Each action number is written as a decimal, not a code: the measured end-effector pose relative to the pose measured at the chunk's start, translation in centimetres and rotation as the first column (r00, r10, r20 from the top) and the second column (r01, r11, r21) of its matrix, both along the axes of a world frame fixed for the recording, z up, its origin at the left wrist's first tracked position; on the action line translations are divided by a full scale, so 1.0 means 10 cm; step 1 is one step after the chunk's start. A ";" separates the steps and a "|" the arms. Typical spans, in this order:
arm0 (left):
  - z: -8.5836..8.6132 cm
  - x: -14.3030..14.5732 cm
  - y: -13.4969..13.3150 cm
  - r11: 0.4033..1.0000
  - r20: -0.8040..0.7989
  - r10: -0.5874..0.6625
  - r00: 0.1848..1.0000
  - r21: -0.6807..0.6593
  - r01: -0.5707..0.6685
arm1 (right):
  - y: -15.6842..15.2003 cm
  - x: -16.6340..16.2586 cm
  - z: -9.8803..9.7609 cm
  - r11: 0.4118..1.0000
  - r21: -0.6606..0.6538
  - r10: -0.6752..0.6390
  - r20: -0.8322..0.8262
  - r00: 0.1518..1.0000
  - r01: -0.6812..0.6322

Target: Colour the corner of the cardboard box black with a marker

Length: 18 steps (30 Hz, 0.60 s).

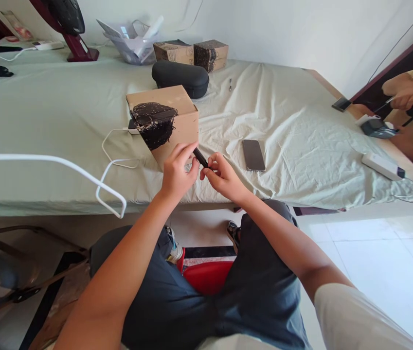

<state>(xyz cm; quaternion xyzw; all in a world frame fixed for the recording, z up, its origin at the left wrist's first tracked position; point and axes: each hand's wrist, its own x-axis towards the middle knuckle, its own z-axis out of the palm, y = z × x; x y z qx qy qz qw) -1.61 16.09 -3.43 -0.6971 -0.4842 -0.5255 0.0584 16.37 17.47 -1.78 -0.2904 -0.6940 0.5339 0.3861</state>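
A black marker point(201, 158) is held between my two hands in front of the cardboard box. My right hand point(221, 177) pinches its lower end with thumb and fingers. At the upper end, the thumb and fingertips of my left hand point(180, 170) close on the marker, partly hiding it. Just behind my left hand stands the brown cardboard box point(186, 119), with dense black scribbling over its left part. A dark phone point(253, 155) lies on the cloth to the right of my right hand.
Behind the box are a black hard case point(180, 78), two scribbled boxes point(173, 52) and a plastic basket point(129, 48). A white cable point(53, 159) crosses the left foreground. At right, another person's hand point(406, 95) holds a tool near a power strip point(383, 166).
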 end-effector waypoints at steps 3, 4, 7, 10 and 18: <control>0.01 0.02 -0.02 0.998 0.003 -0.062 0.998 -0.017 0.062 | 0.01 0.02 -0.03 1.000 0.007 -0.024 0.003 1.000 0.024; 0.00 0.04 -0.02 0.996 0.014 -0.085 0.996 -0.018 0.085 | 0.02 0.03 -0.05 1.000 0.010 -0.030 -0.002 1.000 0.030; -0.08 0.08 -0.03 0.989 0.043 -0.140 0.989 -0.043 0.142 | 0.08 0.07 -0.11 1.000 -0.011 -0.028 -0.001 1.000 0.028; -0.27 0.16 -0.04 0.984 0.026 -0.137 0.990 -0.113 0.140 | 0.27 0.14 -0.18 0.996 -0.062 -0.057 0.103 0.993 0.064; -0.31 0.12 -0.01 0.996 0.000 -0.051 0.999 -0.070 0.051 | 0.81 0.20 -0.30 0.910 0.269 -0.414 0.550 0.725 0.315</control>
